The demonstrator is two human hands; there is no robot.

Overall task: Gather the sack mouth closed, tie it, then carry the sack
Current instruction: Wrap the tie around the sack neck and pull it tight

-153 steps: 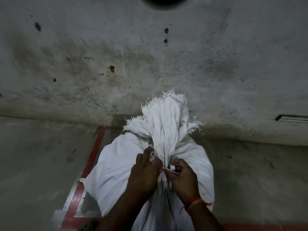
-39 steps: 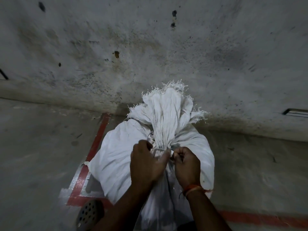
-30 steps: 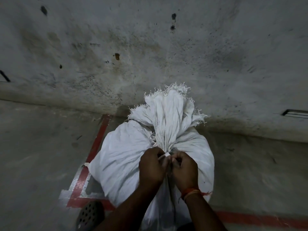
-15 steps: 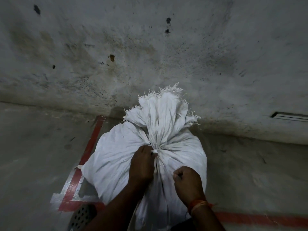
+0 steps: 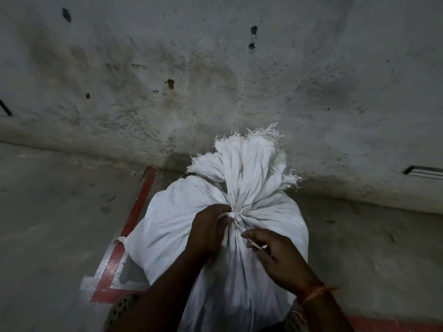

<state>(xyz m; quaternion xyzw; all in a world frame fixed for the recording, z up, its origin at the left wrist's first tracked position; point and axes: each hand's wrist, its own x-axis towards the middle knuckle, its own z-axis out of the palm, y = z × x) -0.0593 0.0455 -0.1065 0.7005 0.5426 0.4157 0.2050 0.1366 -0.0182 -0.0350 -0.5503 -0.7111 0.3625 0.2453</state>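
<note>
A full white woven sack [image 5: 167,226] stands on the floor against the wall. Its frayed mouth [image 5: 249,164] is bunched upright above a narrow neck. A thin white string [image 5: 236,215] is wound round that neck. My left hand [image 5: 208,231] presses against the neck on its left side and pinches the string there. My right hand [image 5: 275,255] is lower and to the right, a short way off the neck, pinching the string's free end [image 5: 257,245] between thumb and fingers. An orange thread band circles my right wrist.
A stained grey wall [image 5: 215,80] rises just behind the sack. Red and white painted lines [image 5: 139,204] run along the concrete floor at the left and under the sack. A perforated sandal [image 5: 119,307] shows at the bottom left.
Both hands were close together at the neck working the string. My right hand has since pulled down and right with the string end, while my left stayed at the neck.
</note>
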